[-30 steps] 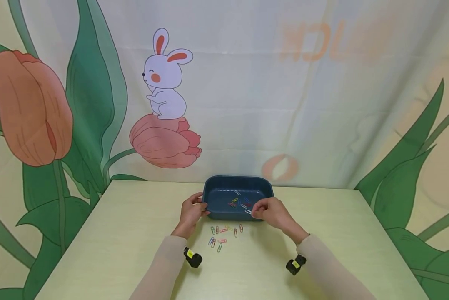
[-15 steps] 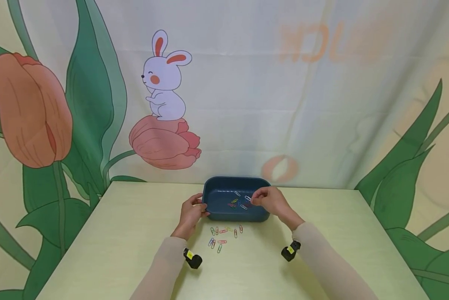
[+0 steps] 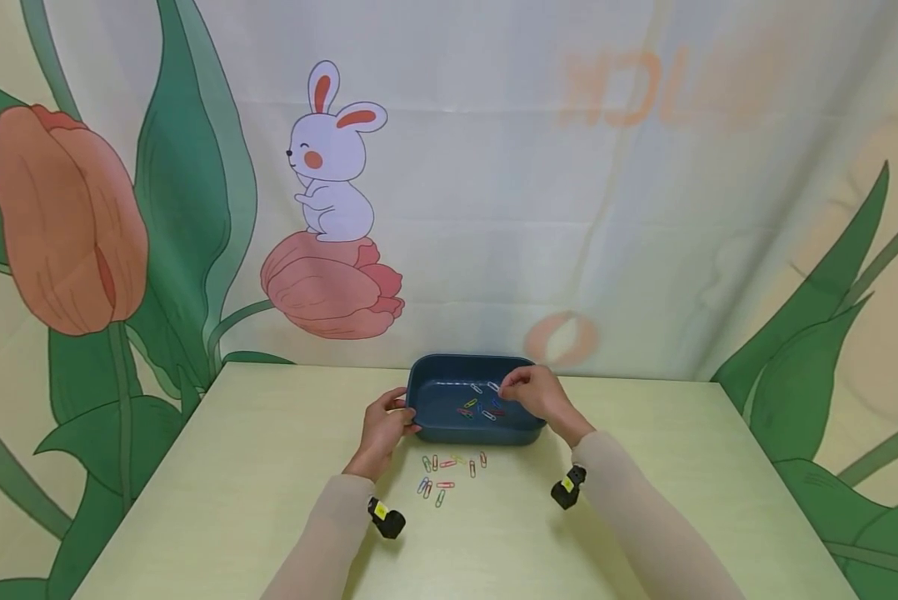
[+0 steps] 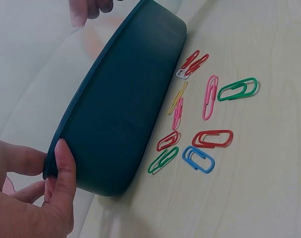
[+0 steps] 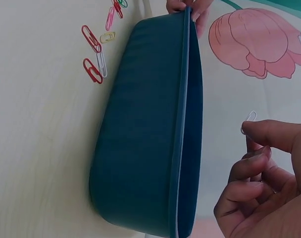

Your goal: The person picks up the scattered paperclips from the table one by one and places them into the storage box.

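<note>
A dark blue tray [image 3: 479, 435] stands near the table's back edge, with several coloured paper clips lying inside. My left hand [image 3: 380, 433] grips its left end; in the left wrist view the thumb [image 4: 66, 166] presses the outer wall near the rim. Over the tray's right part, my right hand [image 3: 542, 393] pinches a white paper clip [image 5: 248, 122] between thumb and forefinger, above the bottom. The other right fingers curl inward below that pinch. In the right wrist view the tray wall [image 5: 135, 129] hides the clips inside.
In front of the tray, loose paper clips lie scattered on the pale table [image 3: 217, 500], among them a blue clip [image 4: 198, 159] and a green clip [image 4: 238, 89]. A printed curtain [image 3: 464, 208] with a rabbit and tulips hangs right behind the table.
My right hand has carried the white paper clip from the tray's front rim toward its back, farther over the inside. The left hand keeps its hold on the tray.
</note>
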Motion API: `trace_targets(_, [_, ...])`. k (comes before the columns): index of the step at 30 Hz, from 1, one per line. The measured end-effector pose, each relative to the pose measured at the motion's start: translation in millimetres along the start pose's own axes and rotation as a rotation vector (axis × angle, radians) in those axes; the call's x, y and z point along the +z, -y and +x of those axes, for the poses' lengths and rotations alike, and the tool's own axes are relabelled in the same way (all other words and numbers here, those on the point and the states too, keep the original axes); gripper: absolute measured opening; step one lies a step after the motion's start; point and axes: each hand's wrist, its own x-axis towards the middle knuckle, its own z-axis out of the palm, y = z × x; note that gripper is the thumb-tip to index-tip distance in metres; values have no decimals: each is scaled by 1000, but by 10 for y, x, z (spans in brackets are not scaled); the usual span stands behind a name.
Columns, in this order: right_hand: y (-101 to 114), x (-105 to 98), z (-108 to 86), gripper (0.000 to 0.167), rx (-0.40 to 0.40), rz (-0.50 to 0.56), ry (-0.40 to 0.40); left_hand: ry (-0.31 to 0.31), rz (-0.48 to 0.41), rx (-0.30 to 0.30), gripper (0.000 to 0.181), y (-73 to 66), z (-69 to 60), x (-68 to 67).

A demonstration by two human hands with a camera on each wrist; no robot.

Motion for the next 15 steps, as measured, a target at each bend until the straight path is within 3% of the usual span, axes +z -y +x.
trace_targets(15, [-46,119,189,8,56,42,-5,-2,6,5,50,0,0,-2])
